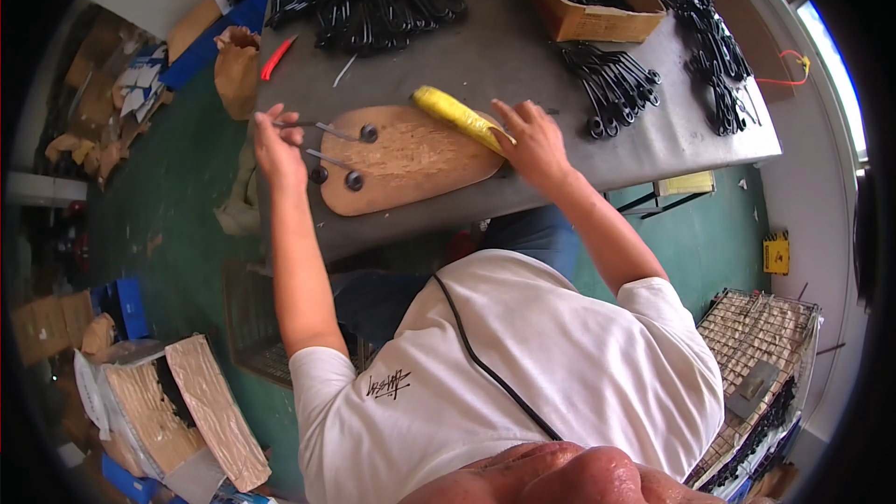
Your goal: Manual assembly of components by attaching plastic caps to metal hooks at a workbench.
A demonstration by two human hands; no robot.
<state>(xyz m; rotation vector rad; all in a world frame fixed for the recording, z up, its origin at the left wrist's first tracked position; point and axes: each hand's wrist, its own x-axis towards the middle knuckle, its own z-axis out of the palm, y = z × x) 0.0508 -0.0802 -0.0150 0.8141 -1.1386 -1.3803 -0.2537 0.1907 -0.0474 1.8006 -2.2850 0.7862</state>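
At the left end of a worn wooden board (401, 163), my left hand (278, 145) pinches a thin grey metal rod (338, 132) with a round black end. A second similar rod (327, 160) lies just below it on the board, and another round black end (318, 174) shows by the board's left edge. My right hand (534, 142) is closed around the lower right end of a yellow-wrapped cylinder (457, 115), which lies slanted over the board's upper right edge. What is inside the yellow wrapping is hidden.
The board rests on a dark grey table (625, 163). Piles of black metal hooks or rods (383, 5) lie at the back, with a smaller bundle (611, 89) right of my hand. A cardboard box (607, 23) holds black parts. A red-handled tool (277, 58) lies far left.
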